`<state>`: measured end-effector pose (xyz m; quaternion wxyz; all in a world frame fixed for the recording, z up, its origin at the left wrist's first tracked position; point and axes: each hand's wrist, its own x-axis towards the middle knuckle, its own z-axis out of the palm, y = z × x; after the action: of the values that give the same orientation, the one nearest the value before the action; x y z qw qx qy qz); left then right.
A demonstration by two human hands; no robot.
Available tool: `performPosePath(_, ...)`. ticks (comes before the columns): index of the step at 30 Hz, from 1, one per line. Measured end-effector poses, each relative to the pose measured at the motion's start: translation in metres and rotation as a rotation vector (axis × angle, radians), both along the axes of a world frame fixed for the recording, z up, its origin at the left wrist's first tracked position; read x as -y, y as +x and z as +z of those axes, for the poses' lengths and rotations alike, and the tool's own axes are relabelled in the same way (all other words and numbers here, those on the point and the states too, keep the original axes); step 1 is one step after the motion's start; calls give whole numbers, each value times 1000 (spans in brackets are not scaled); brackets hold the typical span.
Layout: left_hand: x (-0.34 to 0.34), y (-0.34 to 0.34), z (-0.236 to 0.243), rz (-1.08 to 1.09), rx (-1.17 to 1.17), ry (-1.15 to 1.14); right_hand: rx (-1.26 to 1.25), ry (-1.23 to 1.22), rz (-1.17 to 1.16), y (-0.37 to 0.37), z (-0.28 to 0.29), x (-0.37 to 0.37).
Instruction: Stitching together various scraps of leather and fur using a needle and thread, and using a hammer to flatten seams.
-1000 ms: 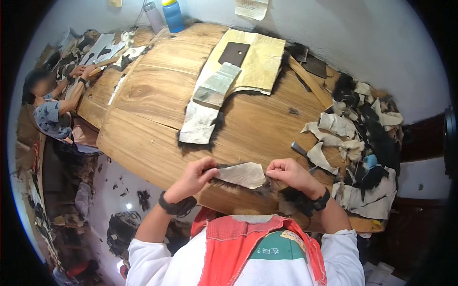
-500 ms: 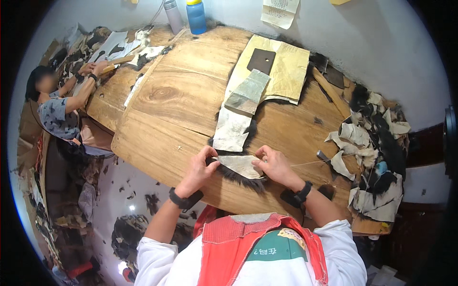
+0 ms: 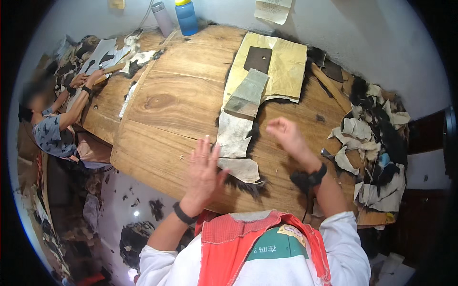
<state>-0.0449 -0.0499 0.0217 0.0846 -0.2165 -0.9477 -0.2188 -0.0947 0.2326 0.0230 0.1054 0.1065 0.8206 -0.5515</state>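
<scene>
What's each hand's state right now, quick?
Left hand: open, fingers extended, at the left end of the small hide piece.
Right hand: fingers curled closed; can't tell whether it grips anything.

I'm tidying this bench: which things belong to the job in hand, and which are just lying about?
Likely in the job:
small fur piece beside the left hand
larger pelt
grey slab and brown plate on the pelt

Seemingly lying about:
blue bottle
grey flask
scrap heap at right

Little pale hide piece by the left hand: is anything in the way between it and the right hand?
Nothing visible stands between the little pale piece and the right hand; wooden tabletop shows in the gap. The left hand is at the piece's opposite, left end.
</scene>
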Motion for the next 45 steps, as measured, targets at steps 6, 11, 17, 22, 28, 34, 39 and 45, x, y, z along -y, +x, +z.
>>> performPosePath(6, -35, 0, -25, -117, 79, -294, 16, -232, -77, -67, -24, 1)
performPosePath(11, -25, -1, -40, -115, 87, -240, 92, -586, -45, -71, -31, 19)
performPosePath(17, 14, -5, -38, 63, 71, 162, -452, 213, 407, -21, -35, 32)
performPosePath(22, 30, -7, -35, 92, 168, 406, -782, 486, 609, -7, -34, 34)
performPosePath(28, 24, -15, -22, 33, 207, 353, -853, 679, 739, -4, -29, 36)
performPosePath(34, 24, -22, -17, -23, 281, 370, -592, -44, 289, -27, -4, 44)
performPosePath(39, 29, -28, -16, -131, 244, 314, -323, -412, -153, -9, -37, 26)
performPosePath(45, 31, -34, -15, -126, 335, 310, 22, 109, 242, 40, -31, 52)
